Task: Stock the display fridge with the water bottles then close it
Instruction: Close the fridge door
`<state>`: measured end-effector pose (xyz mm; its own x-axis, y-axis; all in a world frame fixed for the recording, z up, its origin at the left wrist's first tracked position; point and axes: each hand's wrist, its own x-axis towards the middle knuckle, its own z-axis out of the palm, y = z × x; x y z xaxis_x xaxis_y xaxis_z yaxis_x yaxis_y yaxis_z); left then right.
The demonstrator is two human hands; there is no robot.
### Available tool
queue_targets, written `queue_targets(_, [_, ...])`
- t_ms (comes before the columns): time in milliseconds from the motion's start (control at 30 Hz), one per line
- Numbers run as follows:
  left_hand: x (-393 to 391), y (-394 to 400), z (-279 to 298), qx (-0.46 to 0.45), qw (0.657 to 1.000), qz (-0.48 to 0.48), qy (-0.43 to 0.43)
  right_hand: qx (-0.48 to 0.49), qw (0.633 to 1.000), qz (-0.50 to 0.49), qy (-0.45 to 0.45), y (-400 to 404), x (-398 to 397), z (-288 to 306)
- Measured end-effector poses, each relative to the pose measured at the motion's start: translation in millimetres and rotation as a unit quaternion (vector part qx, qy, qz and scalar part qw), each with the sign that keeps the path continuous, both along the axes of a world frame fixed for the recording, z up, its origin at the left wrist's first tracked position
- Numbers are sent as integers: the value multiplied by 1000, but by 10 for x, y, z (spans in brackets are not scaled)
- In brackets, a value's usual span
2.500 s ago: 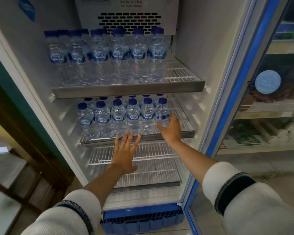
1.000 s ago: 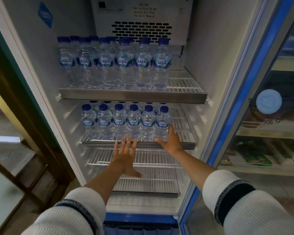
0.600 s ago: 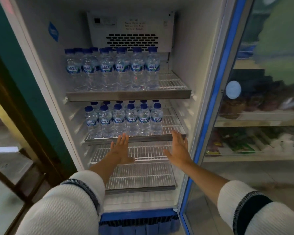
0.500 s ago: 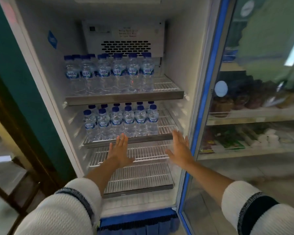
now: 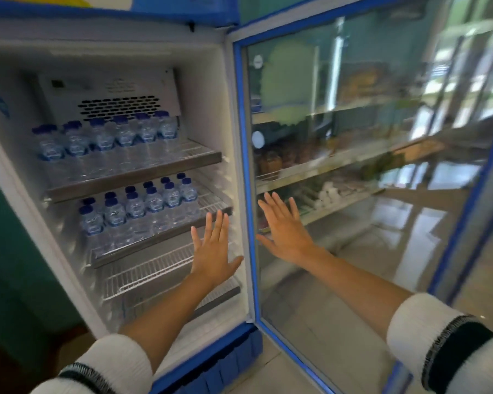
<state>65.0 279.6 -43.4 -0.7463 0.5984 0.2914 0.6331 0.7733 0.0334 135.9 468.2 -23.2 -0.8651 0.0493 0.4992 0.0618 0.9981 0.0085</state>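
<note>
Fridge (image 5: 231,115) door (image 5: 382,194) is swung wide open to the right, hinged along the blue edge. The water bottles (image 5: 143,203) all stand upright, caps up, in neat rows on the top shelf (image 5: 154,170) and the second shelf (image 5: 168,237); both rows leave bare wire toward the right wall. The two lower wire racks (image 5: 154,268) hold nothing. Left hand (image 5: 214,251) hangs in front of the open cabinet, fingers straight and spread, holding nothing. Right hand (image 5: 285,228) is flat too, fingers splayed, up by the glass near the hinge side, can't tell if it's actually touching.
</note>
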Motion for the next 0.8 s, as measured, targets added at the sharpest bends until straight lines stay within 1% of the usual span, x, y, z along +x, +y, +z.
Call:
queue_targets(133, [513, 467, 137, 52, 997, -53, 13, 95, 995, -6, 30, 294, 656, 409])
queue_targets(200, [775, 712, 190, 72, 994, -77, -4, 135, 990, -5, 44, 478, 960, 609])
queue_targets(300, [1211, 1103, 237, 102, 988, -108, -50, 157, 985, -10, 67, 710, 1433, 849])
queue_targets(400, [1692, 1502, 268, 124, 982, -127, -67, 196, 975, -10, 102, 875, 1902, 992])
queue_targets(567, [2550, 2226, 231, 202, 965, -154, -69, 290, 946, 48, 138, 1214, 2638, 1158])
queue_targets(667, [2965, 2573, 171, 250, 959, -125, -42, 317, 934, 85, 139, 1528, 2953, 1227])
queue_targets(800, [3274, 2910, 204, 291, 955, -44, -27, 332, 930, 104, 122, 1895, 3158, 1302])
